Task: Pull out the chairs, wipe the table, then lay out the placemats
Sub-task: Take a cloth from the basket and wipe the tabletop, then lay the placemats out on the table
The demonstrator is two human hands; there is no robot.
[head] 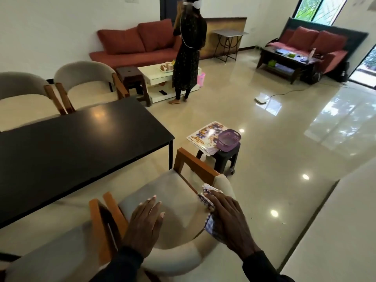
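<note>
A cream chair with wooden arms (195, 165) stands right in front of me, off the near side of the black table (71, 139). My left hand (145, 224) lies over the chair's backrest with fingers straight. My right hand (227, 218) holds a blue-and-white checked cloth (209, 200) against the right end of the backrest. Floral placemats (205, 137) lie stacked on a dark stool (225, 157) to the right of the table. Two more cream chairs (85, 82) stand at the table's far side.
A purple basket (228, 140) sits on the placemats. Another chair's back (50, 253) is at my lower left. A person (188, 51) stands by a white coffee table (154, 76) and red sofa (138, 43). Glossy open floor spreads right.
</note>
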